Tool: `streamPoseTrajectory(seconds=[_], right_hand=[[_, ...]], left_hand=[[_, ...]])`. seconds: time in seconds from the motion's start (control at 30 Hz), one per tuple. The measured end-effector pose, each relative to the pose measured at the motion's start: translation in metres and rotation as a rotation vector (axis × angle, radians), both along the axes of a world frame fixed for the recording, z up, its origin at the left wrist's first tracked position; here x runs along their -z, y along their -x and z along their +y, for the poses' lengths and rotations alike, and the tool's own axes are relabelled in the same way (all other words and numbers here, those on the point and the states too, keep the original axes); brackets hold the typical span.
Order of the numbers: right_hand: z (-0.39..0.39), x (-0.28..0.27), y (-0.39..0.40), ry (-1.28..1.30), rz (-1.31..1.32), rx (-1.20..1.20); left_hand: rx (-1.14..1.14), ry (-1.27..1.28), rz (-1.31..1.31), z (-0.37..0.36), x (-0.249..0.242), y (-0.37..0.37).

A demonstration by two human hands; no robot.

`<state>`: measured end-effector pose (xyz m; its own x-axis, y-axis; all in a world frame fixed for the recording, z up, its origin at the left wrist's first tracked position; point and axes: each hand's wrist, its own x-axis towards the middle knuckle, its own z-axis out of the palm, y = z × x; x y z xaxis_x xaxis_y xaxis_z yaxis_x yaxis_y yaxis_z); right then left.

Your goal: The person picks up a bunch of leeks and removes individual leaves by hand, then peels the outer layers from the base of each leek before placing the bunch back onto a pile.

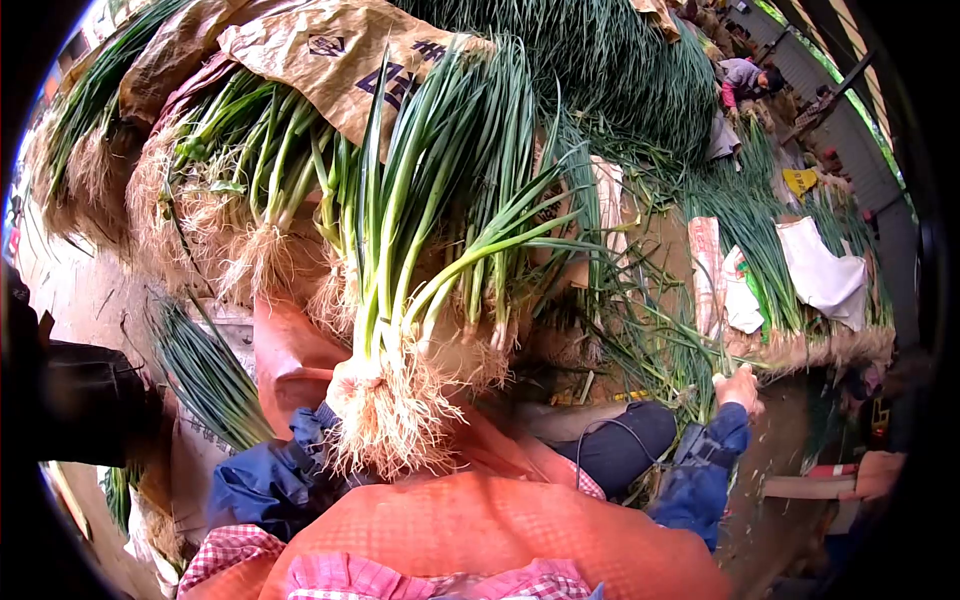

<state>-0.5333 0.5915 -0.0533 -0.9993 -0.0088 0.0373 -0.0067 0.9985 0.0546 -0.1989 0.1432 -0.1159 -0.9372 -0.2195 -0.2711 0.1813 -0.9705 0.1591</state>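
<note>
Pink checked cloth [345, 572] lay nearest the camera, along the upper edge of an orange apron [490, 530] that spread across the person's front. Just beyond it stood a bunch of green onions [400, 265], leaves fanned upward and away, pale stringy roots [395, 420] hanging toward the apron. Out of a blue sleeve [262, 485] came the left hand [349, 381], clamped on the root end of that bunch and mostly hidden behind it. Well apart, to the right, the right hand [739, 388] was bent at some loose green stalks [688, 375]; whether its fingers had closed on any, I could not tell.

Around the bunch lay more of the same crop: rooted clumps [265, 180] behind it on the left, partly under a printed brown sack [310, 50], a smaller bundle [205, 370] nearer on the left, and a large dark-green heap [600, 75] farther back. At far right, a white cloth [825, 275] covered part of another row [765, 235], and beyond it another person [743, 75] bent forward.
</note>
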Motion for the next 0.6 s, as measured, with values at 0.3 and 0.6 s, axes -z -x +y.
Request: streamPoseTrajectory(seconds=[0.3, 0.6], right_hand=[[-0.31, 0.037, -0.167, 1.156, -0.875, -0.799], [-0.358, 0.013, -0.196, 1.679, -0.872, -0.528]], left_hand=[[0.143, 0.34, -0.027, 0.02, 0.041, -0.011], [0.08, 0.405, -0.188, 0.001, -0.008, -0.04]])
